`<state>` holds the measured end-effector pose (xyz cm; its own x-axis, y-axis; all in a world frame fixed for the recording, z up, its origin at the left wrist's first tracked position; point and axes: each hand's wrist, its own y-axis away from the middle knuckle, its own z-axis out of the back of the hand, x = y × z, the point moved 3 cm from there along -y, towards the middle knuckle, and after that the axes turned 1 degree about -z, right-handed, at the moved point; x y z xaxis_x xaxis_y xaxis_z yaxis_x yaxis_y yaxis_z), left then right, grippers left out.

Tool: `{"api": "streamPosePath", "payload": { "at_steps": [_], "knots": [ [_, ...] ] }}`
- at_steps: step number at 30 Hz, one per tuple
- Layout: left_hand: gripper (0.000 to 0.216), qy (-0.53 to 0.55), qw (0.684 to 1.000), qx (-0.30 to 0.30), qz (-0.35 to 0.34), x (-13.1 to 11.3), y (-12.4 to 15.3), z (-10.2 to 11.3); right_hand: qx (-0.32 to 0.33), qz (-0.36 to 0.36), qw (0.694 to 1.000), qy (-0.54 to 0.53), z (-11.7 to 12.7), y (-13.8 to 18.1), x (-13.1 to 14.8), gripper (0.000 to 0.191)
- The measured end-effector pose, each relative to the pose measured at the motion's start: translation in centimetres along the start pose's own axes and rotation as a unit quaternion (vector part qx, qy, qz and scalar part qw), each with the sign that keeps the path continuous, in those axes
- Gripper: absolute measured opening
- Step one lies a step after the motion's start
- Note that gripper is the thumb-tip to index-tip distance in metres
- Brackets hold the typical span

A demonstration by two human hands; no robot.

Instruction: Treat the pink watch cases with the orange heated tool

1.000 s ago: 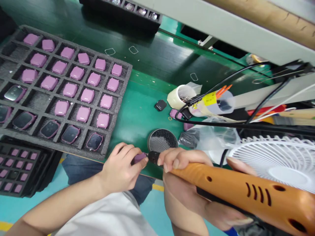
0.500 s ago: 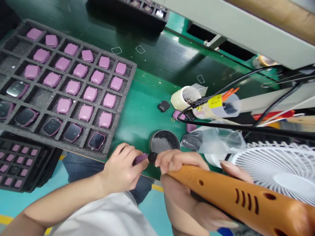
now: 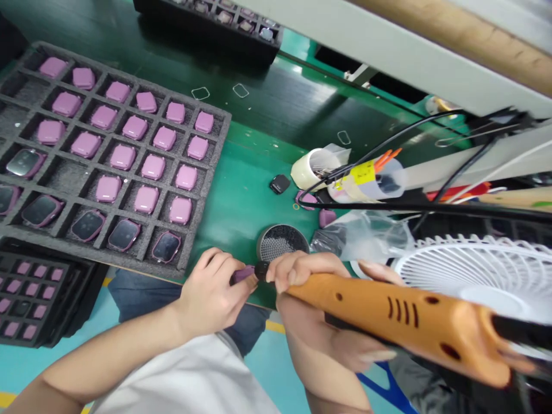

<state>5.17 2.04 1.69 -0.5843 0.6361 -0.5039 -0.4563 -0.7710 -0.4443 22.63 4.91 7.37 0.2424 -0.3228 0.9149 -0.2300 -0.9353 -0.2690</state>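
Note:
My left hand is closed around a small purple watch case, pinched between thumb and fingers near the table's front edge. My right hand wraps the front of an orange electric screwdriver. The tool lies nearly level, and its black nose meets the right end of the case; the bit itself is hidden. Just beyond the hands stands a round dish with a perforated plate and small dark bits inside. To the left, a grey foam tray holds purple watch cases, some with dark screens up.
A white fan stands at right beside a clear plastic bag. Behind are a cream tub, a clear cup of tools and a hanging black cable. A black watch lies mid-table. More trays are stacked lower left.
The view has shifted slightly, and more of the screwdriver's rear end now shows at right. Both hands keep their grip, with the tool's nose still against the watch case.

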Motion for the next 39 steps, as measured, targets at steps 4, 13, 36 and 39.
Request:
{"api": "streamPosePath", "payload": {
  "at_steps": [4, 13, 36, 39],
  "knots": [
    [0.026, -0.016, 0.999, 0.033, -0.007, 0.0, 0.0, 0.2, -0.030, 0.090, 0.995, -0.003, -0.2, -1.8, 0.5, 0.049],
    [0.028, 0.004, 0.997, 0.072, -0.013, 0.2, 0.3, -0.1, -0.089, 0.146, 0.985, 0.026, 0.1, -3.6, -1.6, 0.045],
    [0.020, 0.064, 0.997, 0.012, 0.039, 0.3, -0.2, 0.5, -0.030, 0.083, 0.996, 0.023, 0.4, -1.5, 2.2, 0.050],
    [0.016, 0.072, 0.995, -0.005, 0.075, 0.5, -0.3, 0.5, -0.047, 0.033, 0.998, 0.034, 0.0, -0.4, 2.7, 0.048]
  ]
}}
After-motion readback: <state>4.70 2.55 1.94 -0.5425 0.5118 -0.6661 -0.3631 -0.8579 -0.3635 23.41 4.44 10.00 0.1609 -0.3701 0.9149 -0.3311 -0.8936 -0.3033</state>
